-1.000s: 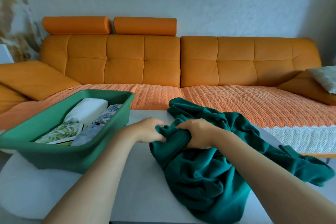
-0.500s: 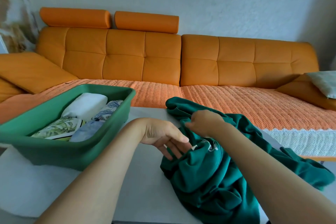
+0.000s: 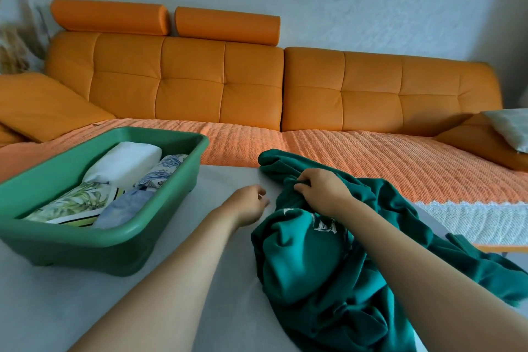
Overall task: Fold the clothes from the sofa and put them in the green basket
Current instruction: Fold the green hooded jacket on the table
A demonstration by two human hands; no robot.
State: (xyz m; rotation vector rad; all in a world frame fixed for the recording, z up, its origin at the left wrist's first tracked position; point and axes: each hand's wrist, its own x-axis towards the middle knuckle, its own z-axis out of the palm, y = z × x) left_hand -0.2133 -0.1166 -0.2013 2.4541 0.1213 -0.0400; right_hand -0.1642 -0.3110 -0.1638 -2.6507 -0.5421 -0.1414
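The green basket [image 3: 85,254], holding folded pieces, stands left on the desk [image 3: 43,308]. The left hand [image 3: 251,204] has released the teal garment [image 3: 314,280] and is loosely curled, empty, just beside it. The right hand [image 3: 324,190] still pinches the crumpled cloth on the desk, so folding is probably only starting.

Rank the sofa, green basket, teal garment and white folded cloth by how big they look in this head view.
1. sofa, spanning the whole frame.
2. teal garment and basket: too alike to rank, since the garment is crumpled and nearer.
3. white cloth, inside the basket, is smallest.
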